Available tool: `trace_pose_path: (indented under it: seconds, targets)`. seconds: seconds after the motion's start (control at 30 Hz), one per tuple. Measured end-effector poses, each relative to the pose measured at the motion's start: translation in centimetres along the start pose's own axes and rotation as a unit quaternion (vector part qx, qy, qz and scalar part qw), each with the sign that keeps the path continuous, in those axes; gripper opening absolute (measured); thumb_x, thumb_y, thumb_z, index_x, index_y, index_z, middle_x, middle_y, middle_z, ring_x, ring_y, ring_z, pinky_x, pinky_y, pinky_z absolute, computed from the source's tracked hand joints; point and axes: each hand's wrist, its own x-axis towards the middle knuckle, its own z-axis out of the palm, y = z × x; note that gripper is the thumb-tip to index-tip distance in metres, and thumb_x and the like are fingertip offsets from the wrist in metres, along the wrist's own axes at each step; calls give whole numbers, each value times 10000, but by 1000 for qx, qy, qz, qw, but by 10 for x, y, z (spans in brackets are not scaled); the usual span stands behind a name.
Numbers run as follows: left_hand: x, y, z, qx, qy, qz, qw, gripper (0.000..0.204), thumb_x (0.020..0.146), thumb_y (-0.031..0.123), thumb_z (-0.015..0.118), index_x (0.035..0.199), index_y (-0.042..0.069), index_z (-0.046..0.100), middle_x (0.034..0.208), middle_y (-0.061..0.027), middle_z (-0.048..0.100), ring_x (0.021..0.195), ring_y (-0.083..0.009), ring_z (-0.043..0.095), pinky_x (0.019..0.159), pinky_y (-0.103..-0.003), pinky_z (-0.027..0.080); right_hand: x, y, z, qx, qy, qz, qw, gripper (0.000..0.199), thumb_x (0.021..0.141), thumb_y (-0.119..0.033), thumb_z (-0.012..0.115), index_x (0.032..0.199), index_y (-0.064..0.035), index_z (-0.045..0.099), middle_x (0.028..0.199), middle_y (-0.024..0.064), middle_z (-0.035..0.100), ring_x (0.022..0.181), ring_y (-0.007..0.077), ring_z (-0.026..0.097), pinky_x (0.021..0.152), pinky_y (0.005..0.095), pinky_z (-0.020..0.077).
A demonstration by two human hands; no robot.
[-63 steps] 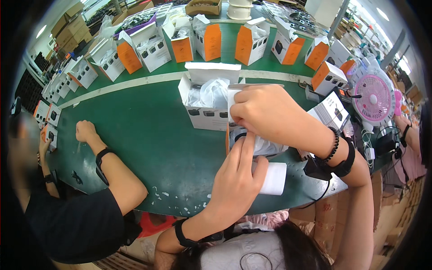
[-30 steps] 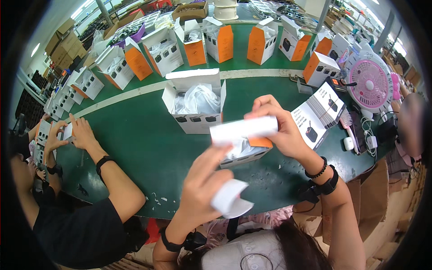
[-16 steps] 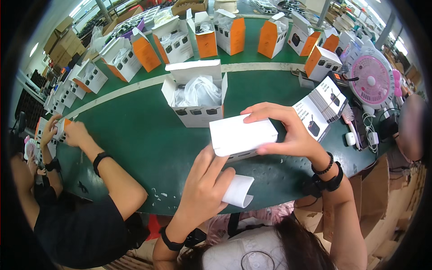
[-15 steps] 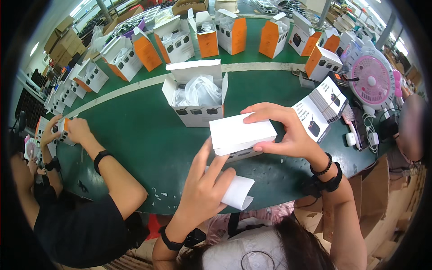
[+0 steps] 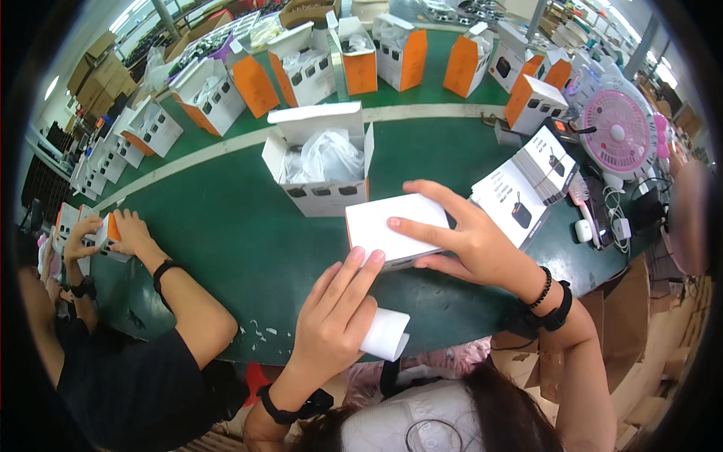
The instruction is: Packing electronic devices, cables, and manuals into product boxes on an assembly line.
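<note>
A closed white carton with dark product pictures on its front lies on the green table just before me. My right hand grips it from the right, with a finger flat on the lid and the thumb at the front. My left hand rests its fingertips on the carton's near left edge. A curled white paper is tucked in that hand's bent lower fingers. Behind the carton stands an open white-and-orange box with a thing in a pale plastic bag inside.
Folded leaflets lie to the right, near a hairbrush, cables and a pink fan. Several open boxes line the table's far side. On the left a co-worker's hands hold another box.
The carton's lid and front flap now sit flatter, and it has shifted slightly left. My left fingers have moved from the front flap onto the lid's edge, the paper still in that hand.
</note>
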Motion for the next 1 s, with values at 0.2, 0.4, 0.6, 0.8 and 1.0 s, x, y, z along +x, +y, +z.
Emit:
trace_pose_path:
  seconds: [0.2,0.4,0.6,0.8,1.0]
  targets:
    - [-10,-16,-3,-129,203,-43,970,260,682,103,738,759,13,506,1079,-227,635,959,-365,650,786,-387,530,35,24,-47,60,-84,14,995,506,721,-188,759,1208,-139,630,1175,216,550,1006,369,583,873,388,472]
    - [-16,-45,9,-145,223,-130,955,332,631,59,767,819,19,495,1014,-197,630,809,-300,640,722,-343,526,106,108,-92,11,-129,52,990,419,703,-155,738,1114,-106,676,1046,113,640,913,250,617,796,354,497]
    - [-3,-47,14,-220,194,-227,929,391,567,16,783,859,35,523,1121,-179,561,943,-264,602,783,-346,483,108,198,-61,-71,-64,166,982,461,661,-88,757,1108,-112,651,1117,100,600,1032,252,574,892,349,471]
    - [-1,-78,19,-298,212,-274,890,369,622,24,796,896,10,548,1203,-169,553,945,-204,587,788,-323,479,101,204,-17,-316,24,122,941,387,672,-59,740,1027,-125,603,1028,87,555,1050,277,532,847,384,467]
    - [9,-89,38,-186,238,-257,918,438,578,61,842,911,-5,566,1088,-139,607,811,-130,586,710,-248,469,124,196,-13,-491,-53,87,865,561,590,-121,810,1087,-101,550,1014,79,554,1025,260,538,815,370,468]
